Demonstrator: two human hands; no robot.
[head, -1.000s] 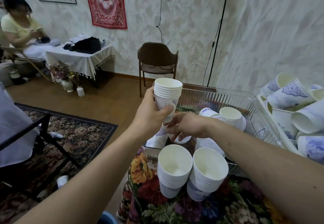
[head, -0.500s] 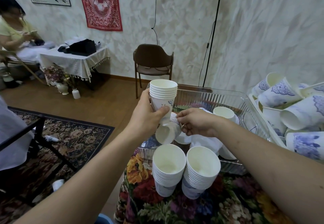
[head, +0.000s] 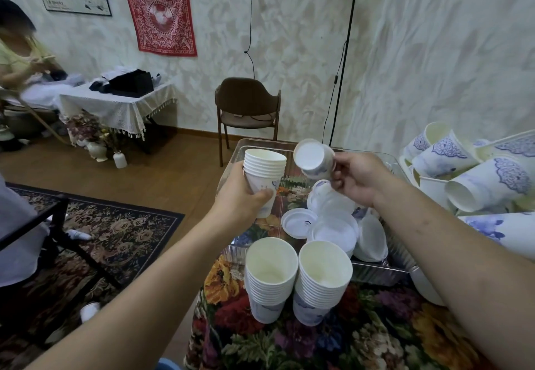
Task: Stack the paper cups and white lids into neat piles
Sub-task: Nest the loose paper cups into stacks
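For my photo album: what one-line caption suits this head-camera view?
Left hand holds a nested cup stack while the right hand brings a single cup toward it.

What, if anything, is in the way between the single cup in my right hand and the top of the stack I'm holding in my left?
Nothing visible. The single cup in the right hand hangs tilted, just right of the stack held by the left hand. The stack's open top is uncovered, with only air between them.
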